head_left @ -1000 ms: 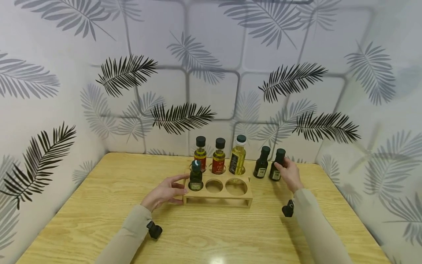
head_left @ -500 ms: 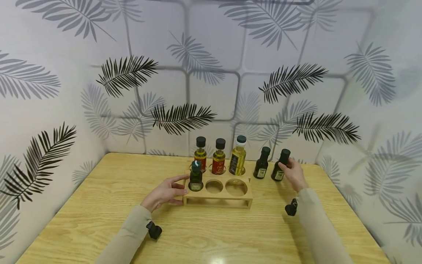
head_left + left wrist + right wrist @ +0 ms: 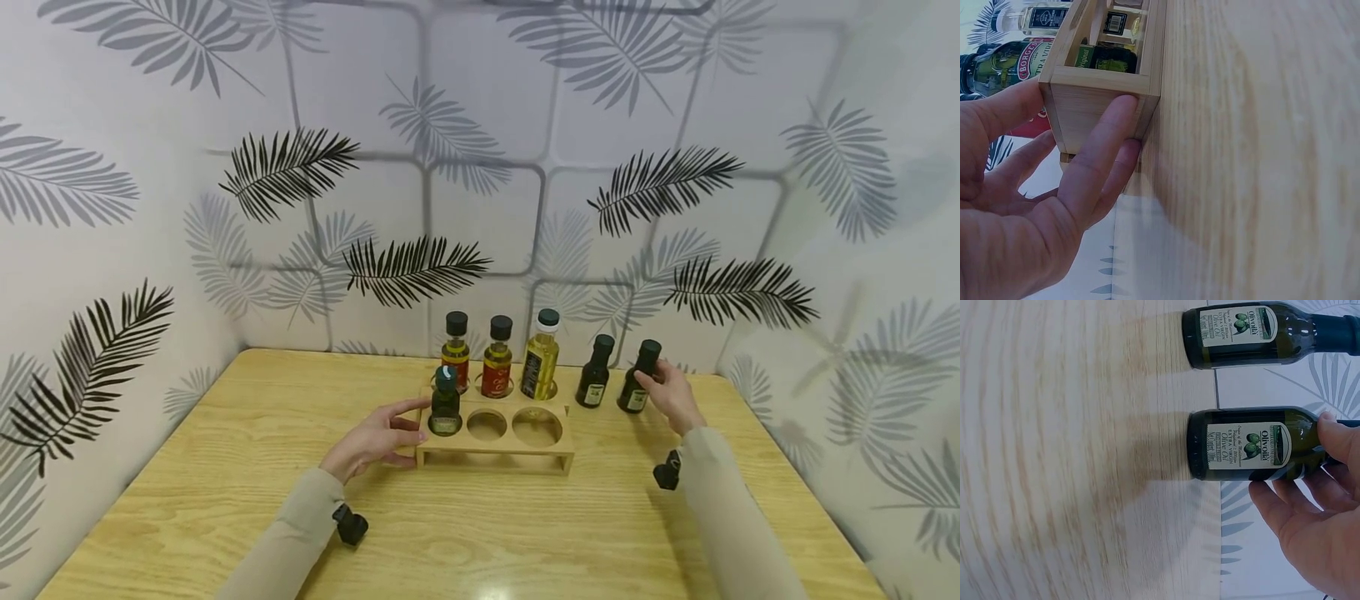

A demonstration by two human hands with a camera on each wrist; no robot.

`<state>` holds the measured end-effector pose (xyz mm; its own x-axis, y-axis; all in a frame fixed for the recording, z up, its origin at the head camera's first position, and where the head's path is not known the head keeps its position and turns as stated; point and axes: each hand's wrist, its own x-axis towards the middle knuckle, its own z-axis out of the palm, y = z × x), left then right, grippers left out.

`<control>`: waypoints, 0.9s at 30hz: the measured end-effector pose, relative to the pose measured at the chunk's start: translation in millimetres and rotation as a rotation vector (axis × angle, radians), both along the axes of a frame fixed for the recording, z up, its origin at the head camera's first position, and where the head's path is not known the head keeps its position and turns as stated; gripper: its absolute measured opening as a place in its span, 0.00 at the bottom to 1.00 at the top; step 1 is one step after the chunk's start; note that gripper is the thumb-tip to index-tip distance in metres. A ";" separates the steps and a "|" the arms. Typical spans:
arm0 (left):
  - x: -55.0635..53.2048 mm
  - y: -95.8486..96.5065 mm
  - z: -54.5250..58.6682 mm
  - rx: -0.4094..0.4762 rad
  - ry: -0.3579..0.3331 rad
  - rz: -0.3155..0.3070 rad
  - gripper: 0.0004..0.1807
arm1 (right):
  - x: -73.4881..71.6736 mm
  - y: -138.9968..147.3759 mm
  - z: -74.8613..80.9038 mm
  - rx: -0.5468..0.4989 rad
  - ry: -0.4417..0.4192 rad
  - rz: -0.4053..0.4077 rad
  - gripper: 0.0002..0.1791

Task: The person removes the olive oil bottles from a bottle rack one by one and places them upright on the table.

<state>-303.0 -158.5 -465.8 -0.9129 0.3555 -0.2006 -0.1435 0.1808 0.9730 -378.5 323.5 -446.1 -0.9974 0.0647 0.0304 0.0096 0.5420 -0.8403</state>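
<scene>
A two-tier wooden bottle rack (image 3: 497, 451) stands mid-table in the head view. My left hand (image 3: 375, 439) touches its left end with fingers spread and fairly straight; the left wrist view shows the fingertips against the end panel (image 3: 1091, 106). One dark green bottle (image 3: 446, 403) sits in the front tier's left hole. Standing on the table at the right, a dark olive oil bottle (image 3: 634, 385) is pinched around its neck by my right hand (image 3: 670, 397). Its label reads "Olivoilà" in the right wrist view. A matching olive oil bottle (image 3: 593, 379) stands just left of it, untouched.
Two red-labelled bottles (image 3: 497, 367) and a taller yellow oil bottle (image 3: 541, 367) occupy the rack's rear tier. Two front holes, the middle one (image 3: 487, 425) and the larger right one (image 3: 537, 427), hold nothing. A leaf-patterned wall (image 3: 487, 208) borders the wooden table (image 3: 480, 533).
My right hand has shifted slightly right, and the olive oil bottle it pinches has moved a little right with it, away from its twin. My left hand and the rack have stayed put.
</scene>
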 end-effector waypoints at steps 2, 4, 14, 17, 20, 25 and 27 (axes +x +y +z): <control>-0.1 0.6 -0.8 -0.001 0.000 0.002 0.34 | 0.3 0.7 -0.4 -0.006 0.003 0.001 0.30; -0.3 1.3 -1.5 -0.001 -0.001 0.006 0.34 | 0.8 2.0 -1.1 -0.006 0.003 0.003 0.30; 0.4 1.8 -0.3 -0.005 -0.001 0.007 0.34 | 1.4 3.1 -0.6 -0.024 0.008 0.003 0.30; 0.7 1.9 0.9 -0.006 0.000 0.008 0.34 | 1.2 3.3 0.2 -0.022 0.002 0.005 0.30; 0.6 1.4 1.0 -0.007 0.001 0.014 0.34 | 1.2 3.5 1.1 -0.015 -0.004 0.013 0.31; 0.7 1.0 0.7 -0.008 -0.010 0.023 0.34 | 1.5 3.3 1.4 -0.010 0.002 0.011 0.30; 0.9 0.9 0.9 -0.009 -0.010 0.020 0.34 | 1.8 3.1 1.2 -0.023 0.008 0.003 0.30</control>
<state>-302.1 -157.6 -465.0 -0.9175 0.3356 -0.2133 -0.1573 0.1864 0.9698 -376.7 326.6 -445.0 -0.9973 0.0629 0.0371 0.0012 0.5226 -0.8526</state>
